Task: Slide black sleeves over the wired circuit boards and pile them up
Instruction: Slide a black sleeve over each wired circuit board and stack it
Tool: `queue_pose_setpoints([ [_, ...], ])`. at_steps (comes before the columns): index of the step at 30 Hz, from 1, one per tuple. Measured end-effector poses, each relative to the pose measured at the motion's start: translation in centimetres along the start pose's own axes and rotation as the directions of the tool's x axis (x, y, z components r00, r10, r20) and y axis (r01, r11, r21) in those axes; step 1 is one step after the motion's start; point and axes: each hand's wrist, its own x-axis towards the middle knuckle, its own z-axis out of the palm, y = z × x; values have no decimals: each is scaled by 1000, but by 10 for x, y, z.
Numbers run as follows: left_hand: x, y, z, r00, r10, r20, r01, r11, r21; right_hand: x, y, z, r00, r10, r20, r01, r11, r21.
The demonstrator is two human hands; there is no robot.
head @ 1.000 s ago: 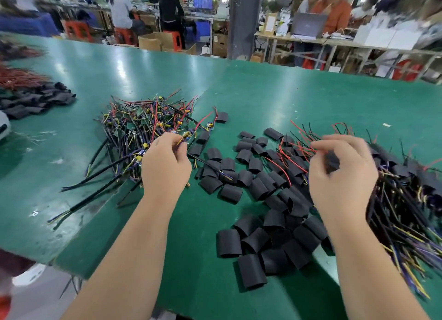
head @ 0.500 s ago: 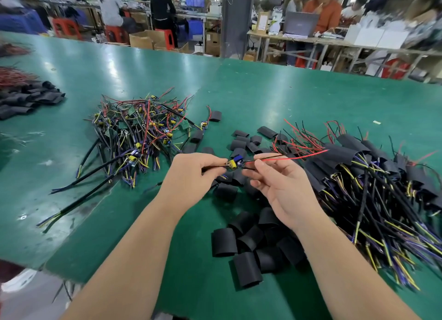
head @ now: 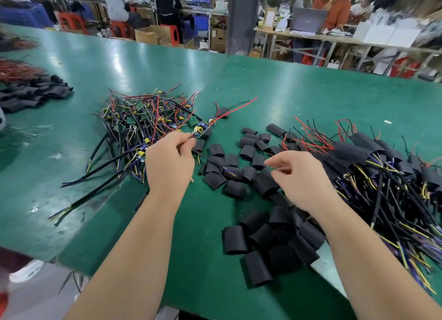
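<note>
half a second ago both hands met on one wired circuit board [head: 200,130]; now only the left hand [head: 169,163] has it, its grip pinching the board's near end, lifted just right of the heap of bare boards [head: 148,118], its red lead trailing up and away; the right hand [head: 302,179] has let go and dropped over the loose black sleeves [head: 235,239] on the green desk [head: 263,85], its grip released, fingers loosely curled on nothing; likely a sleeve gets picked next; the sleeved pile [head: 373,166] waits at right; no brand or writing is readable.
</note>
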Motion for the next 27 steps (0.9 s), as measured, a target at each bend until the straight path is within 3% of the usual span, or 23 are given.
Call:
queue_pose_setpoints([
  [5, 0, -3, 2, 999, -4, -50, 5, 1000, 24, 13, -31, 23, 980, -155, 127, 182, 952, -248],
  [12, 0, -9, 3, 998, 27, -49, -25, 999, 40, 45, -47, 75, 980, -46, 196, 133, 877, -461],
  [19, 1, -10, 5, 998, 52, -47, -51, 998, 29, 52, -59, 83, 983, -34, 181, 107, 903, -415],
  [23, 0, -10, 5, 998, 47, -45, -46, 999, 16, 43, -58, 76, 985, -86, 151, 115, 975, -193],
  [27, 0, -9, 5, 997, 69, -38, -69, 998, -6, 29, -62, 69, 955, -265, 132, 285, 945, -162],
])
